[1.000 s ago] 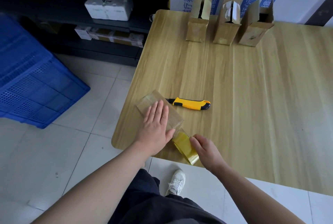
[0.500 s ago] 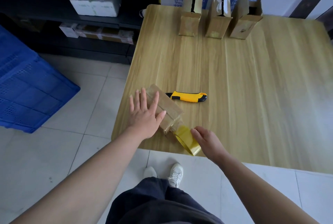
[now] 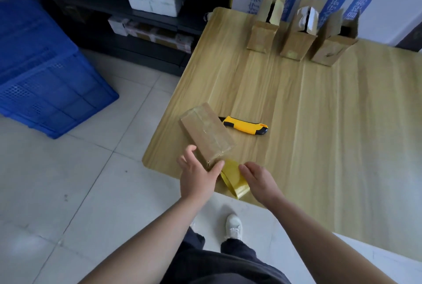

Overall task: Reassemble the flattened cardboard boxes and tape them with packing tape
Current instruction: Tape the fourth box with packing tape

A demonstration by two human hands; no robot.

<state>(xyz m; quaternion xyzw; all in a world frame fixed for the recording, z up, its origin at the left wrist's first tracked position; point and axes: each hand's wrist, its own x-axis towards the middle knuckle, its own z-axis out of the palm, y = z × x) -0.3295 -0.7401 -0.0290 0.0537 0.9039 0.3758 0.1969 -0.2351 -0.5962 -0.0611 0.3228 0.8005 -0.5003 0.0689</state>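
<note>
A small brown cardboard box [image 3: 206,132] lies on its side near the front left corner of the wooden table [image 3: 331,128], with glossy clear tape over its top. My left hand [image 3: 197,175] grips the box's near end, thumb on the right edge and fingers on the left. Just behind that end stands a yellow roll of packing tape [image 3: 235,181], joined to the box by its tape. My right hand [image 3: 259,181] holds the roll from the right. The roll's far side is hidden.
A yellow and black utility knife [image 3: 245,125] lies right of the box. Three open cardboard boxes [image 3: 299,36] stand at the table's back edge against a printed board. A blue crate [image 3: 45,78] and dark shelves [image 3: 159,20] are on the left.
My left hand slid off the top of the box, went over its left side and now grips its near end. My right hand has stayed on the tape roll.
</note>
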